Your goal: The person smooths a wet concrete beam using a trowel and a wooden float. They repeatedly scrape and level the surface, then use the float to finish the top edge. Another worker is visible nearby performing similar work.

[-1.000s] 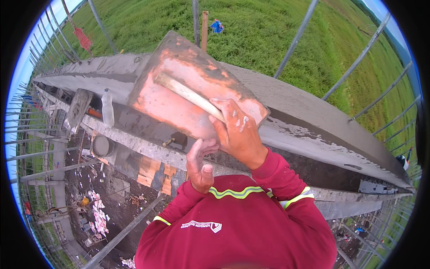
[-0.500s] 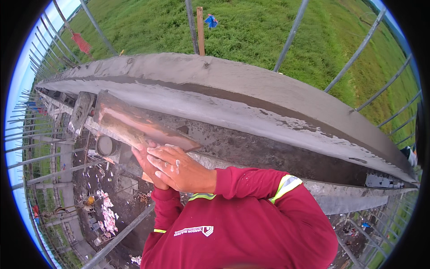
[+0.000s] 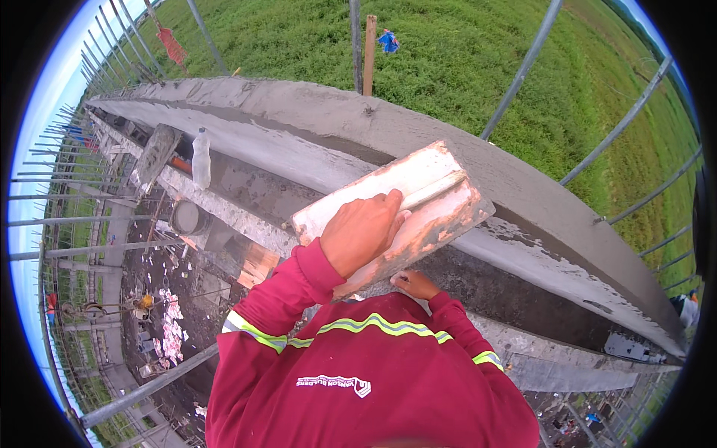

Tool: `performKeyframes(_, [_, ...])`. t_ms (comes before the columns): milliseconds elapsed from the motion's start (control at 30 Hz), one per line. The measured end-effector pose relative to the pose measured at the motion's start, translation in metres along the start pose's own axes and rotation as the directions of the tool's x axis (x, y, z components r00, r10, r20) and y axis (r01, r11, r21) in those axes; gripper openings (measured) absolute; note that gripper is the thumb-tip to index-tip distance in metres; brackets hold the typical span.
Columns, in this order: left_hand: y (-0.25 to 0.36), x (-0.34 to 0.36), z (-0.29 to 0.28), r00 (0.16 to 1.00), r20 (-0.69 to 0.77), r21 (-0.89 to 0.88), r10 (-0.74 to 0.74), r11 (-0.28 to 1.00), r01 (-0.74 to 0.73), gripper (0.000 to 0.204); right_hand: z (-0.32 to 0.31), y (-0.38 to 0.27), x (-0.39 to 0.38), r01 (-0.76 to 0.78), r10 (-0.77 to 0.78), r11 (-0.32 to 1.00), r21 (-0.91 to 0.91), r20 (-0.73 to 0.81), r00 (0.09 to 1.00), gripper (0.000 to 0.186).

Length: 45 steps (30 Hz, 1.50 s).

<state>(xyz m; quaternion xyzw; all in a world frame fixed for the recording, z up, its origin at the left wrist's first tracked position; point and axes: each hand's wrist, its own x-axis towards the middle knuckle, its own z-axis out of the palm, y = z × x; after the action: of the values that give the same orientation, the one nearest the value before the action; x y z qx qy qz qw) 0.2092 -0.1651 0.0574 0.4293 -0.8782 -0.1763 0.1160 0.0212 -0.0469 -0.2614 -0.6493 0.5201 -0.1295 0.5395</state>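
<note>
A long plastering float (image 3: 448,216), pale and orange-stained with a raised strip handle, is tilted over the trough beside the curved wall. My left hand (image 3: 366,231) wraps round the handle from above, its fingers partly hidden. Close to the float's lower edge, my right hand (image 3: 416,284) has its fingers curled in. Whether it touches the float or holds something small, I cannot tell. Wet grey mortar covers the curved concrete wall (image 3: 314,104) beyond both hands.
A clear plastic bottle (image 3: 202,158) stands on the left beside a mortar-caked board (image 3: 158,155). Nearer is a round bucket (image 3: 188,217). Metal bars (image 3: 523,67) rise beyond the wall, and a pipe (image 3: 149,384) crosses above littered ground at lower left.
The float has swung from the left toward the middle and up with my left hand. My hands, together before, are now apart, the right having moved rightward. The bottle has come into sight.
</note>
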Motion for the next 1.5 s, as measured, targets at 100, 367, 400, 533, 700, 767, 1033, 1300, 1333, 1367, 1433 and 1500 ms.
performKeyframes(100, [-0.012, -0.002, -0.008, 0.998, -0.038, 0.018, -0.049, 0.999, 0.05, 0.026, 0.004, 0.031, 0.0, -0.048, 0.048, 0.999, 0.013, -0.027, 0.998, 0.041])
performKeyframes(367, [-0.118, -0.044, -0.05, 0.879, -0.322, 0.122, -0.353, 0.905, 0.408, 0.03, 0.005, 0.086, -0.003, -0.16, 0.159, 0.987, -0.014, -0.045, 0.986, 0.042])
performKeyframes(400, [-0.13, -0.046, -0.057, 0.848, -0.336, 0.107, -0.41, 0.878, 0.467, 0.03, 0.006, 0.09, -0.004, -0.184, 0.184, 0.983, -0.002, -0.052, 0.982, 0.042])
performKeyframes(533, [-0.154, -0.026, -0.072, 0.842, -0.437, 0.158, -0.315, 0.895, 0.417, 0.028, 0.017, 0.104, -0.009, -0.284, 0.277, 0.958, -0.046, -0.121, 0.953, 0.045])
performKeyframes(700, [-0.155, 0.027, -0.055, 0.862, -0.42, 0.115, -0.285, 0.925, 0.362, 0.033, 0.038, 0.123, -0.009, -0.351, 0.343, 0.934, -0.071, -0.099, 0.934, 0.051])
performKeyframes(767, [-0.158, 0.038, -0.052, 0.884, -0.299, 0.134, -0.359, 0.902, 0.412, 0.036, 0.047, 0.132, -0.009, -0.361, 0.353, 0.931, -0.061, -0.106, 0.929, 0.053])
performKeyframes(1033, [-0.19, 0.058, -0.066, 0.846, -0.348, 0.121, -0.405, 0.875, 0.468, 0.034, 0.069, 0.154, -0.021, -0.38, 0.383, 0.924, 0.053, -0.129, 0.915, 0.061])
performKeyframes(1300, [-0.21, 0.039, -0.09, 0.849, -0.271, 0.09, -0.454, 0.866, 0.492, 0.037, 0.085, 0.106, -0.013, -0.635, 0.632, 0.754, -0.167, -0.078, 0.771, 0.096])
performKeyframes(1333, [-0.217, 0.045, -0.097, 0.779, -0.286, 0.08, -0.557, 0.797, 0.599, 0.04, 0.086, 0.101, -0.013, -0.652, 0.643, 0.736, -0.181, -0.115, 0.757, 0.097])
performKeyframes(1367, [-0.225, 0.052, -0.104, 0.836, -0.296, 0.076, -0.461, 0.862, 0.502, 0.04, 0.09, 0.095, -0.014, -0.671, 0.655, 0.716, -0.193, -0.148, 0.741, 0.098])
performKeyframes(1433, [-0.239, 0.062, -0.108, 0.85, -0.394, 0.083, -0.35, 0.907, 0.412, 0.041, 0.094, 0.089, -0.019, -0.649, 0.616, 0.728, -0.22, -0.207, 0.76, 0.101])
performKeyframes(1500, [-0.253, 0.064, -0.106, 0.944, -0.277, 0.121, -0.178, 0.968, 0.219, 0.039, 0.096, 0.089, -0.016, -0.64, 0.589, 0.73, -0.242, -0.253, 0.768, 0.101])
